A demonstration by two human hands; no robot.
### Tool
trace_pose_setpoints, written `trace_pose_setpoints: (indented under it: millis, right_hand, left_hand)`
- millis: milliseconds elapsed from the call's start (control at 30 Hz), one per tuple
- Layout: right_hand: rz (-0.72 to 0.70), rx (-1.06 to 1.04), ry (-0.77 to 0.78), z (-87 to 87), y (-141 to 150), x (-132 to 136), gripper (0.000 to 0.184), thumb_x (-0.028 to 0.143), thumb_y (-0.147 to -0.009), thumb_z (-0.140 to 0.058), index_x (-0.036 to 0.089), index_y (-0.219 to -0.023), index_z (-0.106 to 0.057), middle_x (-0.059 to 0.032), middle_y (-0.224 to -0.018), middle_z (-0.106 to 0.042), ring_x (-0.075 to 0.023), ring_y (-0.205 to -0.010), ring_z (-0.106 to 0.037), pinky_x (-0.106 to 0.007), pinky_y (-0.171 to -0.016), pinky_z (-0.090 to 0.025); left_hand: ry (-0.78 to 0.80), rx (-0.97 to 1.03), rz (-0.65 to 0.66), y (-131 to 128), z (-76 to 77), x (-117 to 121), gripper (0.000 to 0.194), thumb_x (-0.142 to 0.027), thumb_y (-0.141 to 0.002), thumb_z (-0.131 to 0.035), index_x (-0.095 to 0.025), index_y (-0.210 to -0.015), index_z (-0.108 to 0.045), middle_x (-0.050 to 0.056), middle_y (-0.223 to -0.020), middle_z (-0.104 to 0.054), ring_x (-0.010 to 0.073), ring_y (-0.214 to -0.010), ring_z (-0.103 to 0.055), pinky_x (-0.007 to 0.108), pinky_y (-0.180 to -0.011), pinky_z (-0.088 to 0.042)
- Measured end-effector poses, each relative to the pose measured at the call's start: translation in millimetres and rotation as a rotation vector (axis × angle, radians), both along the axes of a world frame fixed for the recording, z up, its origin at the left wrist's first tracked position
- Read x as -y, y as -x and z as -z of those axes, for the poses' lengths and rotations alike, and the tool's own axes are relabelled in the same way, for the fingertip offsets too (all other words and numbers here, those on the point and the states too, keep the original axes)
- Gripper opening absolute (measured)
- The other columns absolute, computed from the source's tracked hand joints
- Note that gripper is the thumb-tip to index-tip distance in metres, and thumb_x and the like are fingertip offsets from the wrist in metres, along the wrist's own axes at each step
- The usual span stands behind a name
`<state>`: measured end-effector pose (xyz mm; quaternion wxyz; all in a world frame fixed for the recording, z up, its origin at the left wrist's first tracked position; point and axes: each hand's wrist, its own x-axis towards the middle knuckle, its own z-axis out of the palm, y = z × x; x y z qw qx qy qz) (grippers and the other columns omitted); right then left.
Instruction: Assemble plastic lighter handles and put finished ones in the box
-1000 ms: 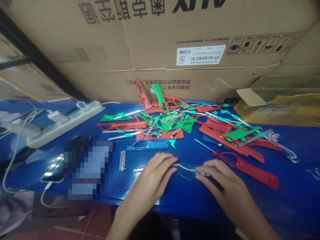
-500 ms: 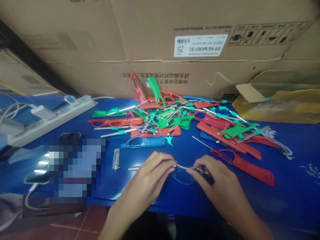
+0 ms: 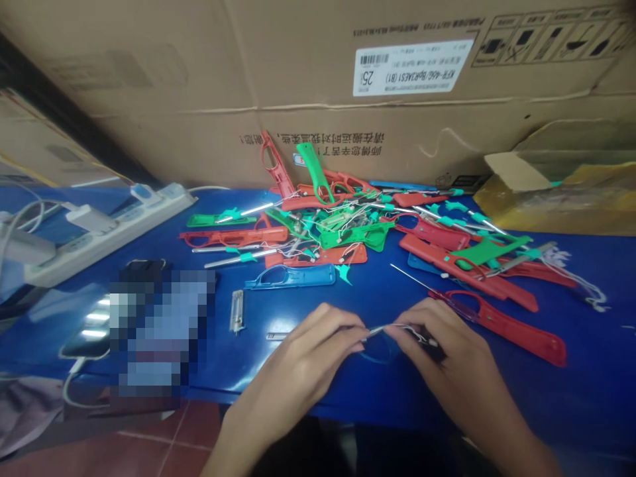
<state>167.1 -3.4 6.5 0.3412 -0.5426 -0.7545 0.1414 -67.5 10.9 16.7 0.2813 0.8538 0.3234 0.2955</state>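
Note:
My left hand (image 3: 322, 348) pinches one end of a few thin white wires (image 3: 380, 328). My right hand (image 3: 442, 334) grips the same wires just to the right; a small dark part and a white tip show by its fingers. Beneath the fingers lies a translucent blue plastic piece (image 3: 380, 352), mostly hidden. A slim metal strip or tube (image 3: 278, 336) sticks out left of my left hand; whether I hold it I cannot tell. Beside my right hand are a red lighter-shaped shell (image 3: 521, 331) and a screwdriver with a clear red handle (image 3: 454, 306).
A pile of red and green shells (image 3: 342, 225) with metal tubes and wires spreads beyond my hands. A blue shell (image 3: 298, 276) and a small clear part (image 3: 237, 311) lie nearer. Left are a power strip (image 3: 119, 228) and a phone (image 3: 89, 331); cardboard (image 3: 298, 59) stands behind.
The view has shifted slightly, so everything sits a little further right. Between my fingertips the stretch of wire looks shorter, and my hands are slightly closer together.

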Motion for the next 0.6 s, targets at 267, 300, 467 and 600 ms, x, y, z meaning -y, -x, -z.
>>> trace_pose_setpoints:
  millis: [267, 300, 467, 600]
  right_hand:
    - [-0.079, 0.035, -0.074, 1.5, 0.4, 3.2, 0.004, 0.027, -0.101, -0.064, 0.025, -0.099, -0.061, 0.0015, -0.092, -0.067, -0.0146, -0.086, -0.064, -0.026, -0.081, -0.048]
    - [-0.081, 0.037, -0.081, 2.6, -0.3, 4.1, 0.004, 0.028, -0.101, -0.064, 0.025, -0.102, -0.061, 0.0015, -0.093, -0.068, -0.0146, -0.086, -0.064, -0.026, -0.081, -0.048]
    - [-0.099, 0.047, -0.07, 10.4, -4.3, 6.8, 0.008, 0.029, -0.101, -0.064, 0.025, -0.102, -0.057, 0.0019, -0.094, -0.067, -0.0144, -0.084, -0.064, -0.026, -0.078, -0.048]
    - [-0.151, 0.069, -0.078, 14.1, -5.2, 7.3, 0.003, 0.026, -0.103, -0.06, 0.025, -0.106, -0.057, 0.0005, -0.098, -0.067, -0.0156, -0.092, -0.064, -0.027, -0.085, -0.047]
  left_hand:
    - [-0.038, 0.042, -0.097, 1.2, 3.6, 1.4, 0.027, -0.007, -0.105, -0.056, -0.017, -0.129, -0.063, 0.007, -0.123, -0.066, 0.0173, -0.107, -0.057, 0.034, -0.094, -0.051]
    - [-0.05, 0.03, -0.108, 1.7, 3.8, 2.0, 0.027, -0.007, -0.105, -0.056, -0.017, -0.129, -0.063, 0.007, -0.123, -0.065, 0.0172, -0.107, -0.057, 0.033, -0.094, -0.051]
    - [-0.076, -0.019, -0.119, 4.9, 0.8, 4.1, 0.029, -0.008, -0.105, -0.055, -0.016, -0.132, -0.062, 0.008, -0.125, -0.064, 0.0174, -0.11, -0.056, 0.033, -0.096, -0.05]
    - [-0.068, -0.053, -0.134, 7.2, -0.5, 7.6, 0.025, -0.011, -0.105, -0.056, -0.017, -0.128, -0.065, 0.008, -0.12, -0.065, 0.0186, -0.106, -0.057, 0.036, -0.093, -0.05]
